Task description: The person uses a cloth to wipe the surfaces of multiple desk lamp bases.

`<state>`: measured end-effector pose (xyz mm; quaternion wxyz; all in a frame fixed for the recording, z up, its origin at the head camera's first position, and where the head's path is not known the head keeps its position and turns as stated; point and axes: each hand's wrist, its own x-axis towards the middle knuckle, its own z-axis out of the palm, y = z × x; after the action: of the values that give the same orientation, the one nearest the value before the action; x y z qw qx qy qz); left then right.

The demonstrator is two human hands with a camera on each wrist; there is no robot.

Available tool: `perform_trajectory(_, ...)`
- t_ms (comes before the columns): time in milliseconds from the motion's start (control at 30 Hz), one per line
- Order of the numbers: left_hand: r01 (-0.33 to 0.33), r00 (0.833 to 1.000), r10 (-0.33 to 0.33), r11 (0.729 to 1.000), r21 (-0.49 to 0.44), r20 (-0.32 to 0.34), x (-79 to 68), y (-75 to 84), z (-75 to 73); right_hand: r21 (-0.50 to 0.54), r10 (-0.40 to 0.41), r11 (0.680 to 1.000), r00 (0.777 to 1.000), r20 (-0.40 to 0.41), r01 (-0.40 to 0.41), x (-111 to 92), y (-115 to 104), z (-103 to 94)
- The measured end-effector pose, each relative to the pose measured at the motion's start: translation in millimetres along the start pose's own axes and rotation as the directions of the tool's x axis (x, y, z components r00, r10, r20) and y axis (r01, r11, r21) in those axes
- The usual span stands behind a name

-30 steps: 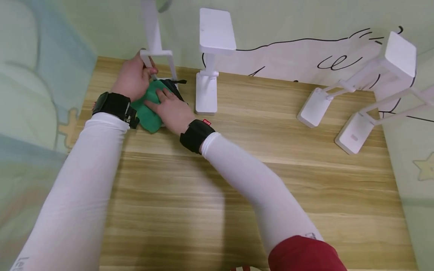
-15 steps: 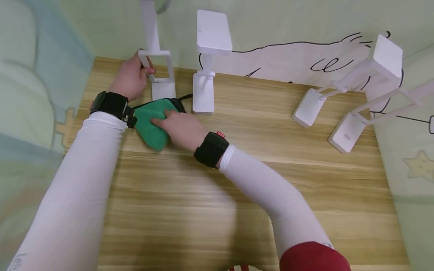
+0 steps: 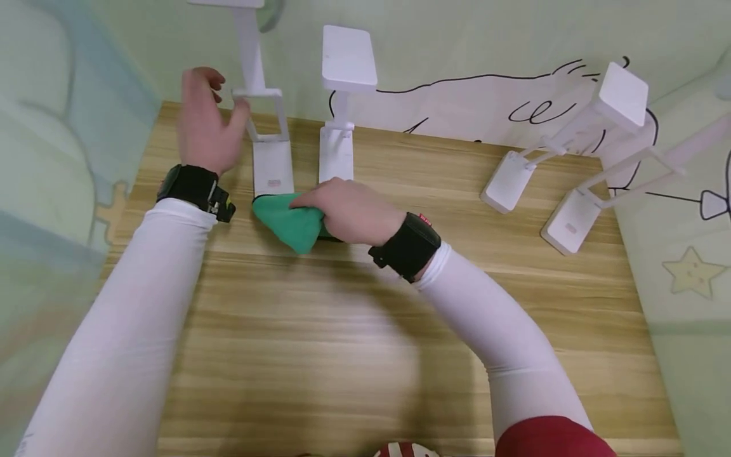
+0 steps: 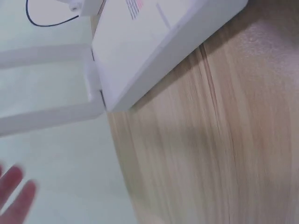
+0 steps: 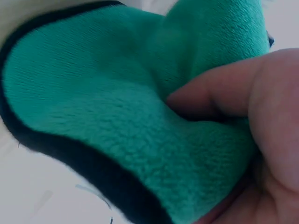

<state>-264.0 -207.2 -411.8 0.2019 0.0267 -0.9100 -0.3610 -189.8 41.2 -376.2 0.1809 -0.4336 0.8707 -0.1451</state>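
Observation:
A green cloth (image 3: 288, 219) with dark edging lies bunched at the front of the left white desk lamp (image 3: 273, 165). My right hand (image 3: 362, 212) grips it; in the right wrist view the thumb presses into the plush fabric (image 5: 103, 116). At the left lamp's frame-shaped arm, my left hand (image 3: 208, 127) is raised with the fingers spread apart from it. Its thumb is close to the frame, and whether they touch I cannot tell. Blurred fingertips (image 4: 21, 198) show below the lamp arm (image 4: 51, 116) in the left wrist view.
A second white desk lamp (image 3: 335, 152) stands just right of the first, behind my right hand. Two more lamps, one (image 3: 508, 181) and another (image 3: 571, 219), stand at the right. Printed walls enclose the wooden table (image 3: 400, 355) at the back and sides.
My left hand has let go of the lamp's frame and lifted. My right hand has drawn the cloth off the lamp's base, toward me and to the right.

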Motion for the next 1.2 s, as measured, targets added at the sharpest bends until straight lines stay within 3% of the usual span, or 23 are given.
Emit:
perform_trajectory(67, -0.053, 0.990, 0.057, 0.998, 0.037, -0.127, -4.2, 6.2, -3.3, 0.001, 0.028, 1.000, 1.000, 0.007, -0.028, -8, 4, -5.7)
perform_trajectory(133, -0.140, 0.968, 0.153, 0.987, 0.076, -0.198, -8.6, 12.9, -6.3, -0.018, 0.074, 0.997, 0.997, 0.034, -0.073, -15, 7, -10.4)
perform_trajectory(200, -0.273, 0.930, 0.291, 0.956, 0.107, -0.224, -13.6, 20.3, -6.7, -0.050, 0.127, 0.991, 0.990, 0.064, -0.124, -22, 11, -13.5)
perform_trajectory(233, -0.350, 0.902, 0.369, 0.929, 0.120, -0.226, -14.8, 23.9, -4.8, -0.067, 0.161, 0.986, 0.984, 0.078, -0.155, -24, 14, -14.7)
perform_trajectory(300, -0.500, 0.830, 0.520, 0.854, 0.142, -0.202, -18.2, 32.3, 0.3, -0.083, 0.221, 0.973, 0.970, 0.101, -0.213, -27, 20, -16.5)
perform_trajectory(433, -0.756, 0.638, 0.761, 0.648, 0.091, -0.117, -28.3, 54.9, 13.5, -0.074, 0.303, 0.952, 0.944, 0.129, -0.295, -36, 29, -19.2)
perform_trajectory(533, -0.870, 0.491, 0.869, 0.492, 0.010, -0.068, -37.8, 75.4, 25.2, -0.046, 0.336, 0.942, 0.932, 0.136, -0.333, -46, 35, -21.6)
perform_trajectory(600, -0.905, 0.426, 0.902, 0.424, -0.039, -0.075, -43.8, 90.4, 34.8, -0.036, 0.356, 0.934, 0.925, 0.132, -0.355, -54, 39, -23.7)
perform_trajectory(633, -0.912, 0.411, 0.908, 0.406, -0.065, -0.085, -46.4, 97.8, 39.7, -0.034, 0.363, 0.932, 0.923, 0.125, -0.362, -59, 42, -24.5)
perform_trajectory(667, -0.914, 0.404, 0.910, 0.396, -0.091, -0.092, -48.7, 105.2, 44.4, -0.037, 0.373, 0.928, 0.920, 0.119, -0.371, -64, 43, -25.4)
perform_trajectory(700, -0.909, 0.409, 0.907, 0.397, -0.125, -0.096, -50.5, 112.5, 48.9, -0.035, 0.383, 0.924, 0.917, 0.114, -0.381, -68, 45, -26.3)
perform_trajectory(767, -0.890, 0.434, 0.898, 0.416, -0.188, -0.066, -52.6, 126.2, 57.0, -0.033, 0.396, 0.918, 0.913, 0.102, -0.395, -77, 48, -27.9)
perform_trajectory(833, -0.842, 0.487, 0.873, 0.481, -0.244, 0.039, -53.2, 139.0, 64.4, -0.036, 0.408, 0.913, 0.909, 0.085, -0.407, -86, 50, -29.2)
perform_trajectory(900, -0.774, 0.538, 0.818, 0.575, -0.264, 0.204, -52.1, 150.0, 72.2, -0.041, 0.426, 0.905, 0.902, 0.076, -0.424, -93, 51, -30.9)
perform_trajectory(967, -0.699, 0.569, 0.726, 0.674, -0.239, 0.385, -49.6, 159.5, 81.5, -0.058, 0.443, 0.896, 0.894, 0.066, -0.440, -99, 53, -32.8)
perform_trajectory(1033, -0.636, 0.569, 0.622, 0.747, -0.193, 0.538, -45.4, 167.1, 91.2, -0.075, 0.473, 0.880, 0.878, 0.068, -0.468, -105, 54, -34.5)
perform_trajectory(1067, -0.616, 0.559, 0.578, 0.770, -0.169, 0.595, -42.7, 170.4, 96.1, -0.080, 0.487, 0.873, 0.871, 0.069, -0.482, -107, 55, -35.2)
perform_trajectory(1133, -0.593, 0.530, 0.515, 0.793, -0.139, 0.673, -36.3, 176.5, 106.1, -0.086, 0.513, 0.857, 0.855, 0.072, -0.507, -112, 57, -36.1)
perform_trajectory(1200, -0.598, 0.493, 0.487, 0.792, -0.126, 0.721, -29.5, 183.0, 116.1, -0.074, 0.540, 0.841, 0.838, 0.077, -0.535, -116, 58, -35.7)
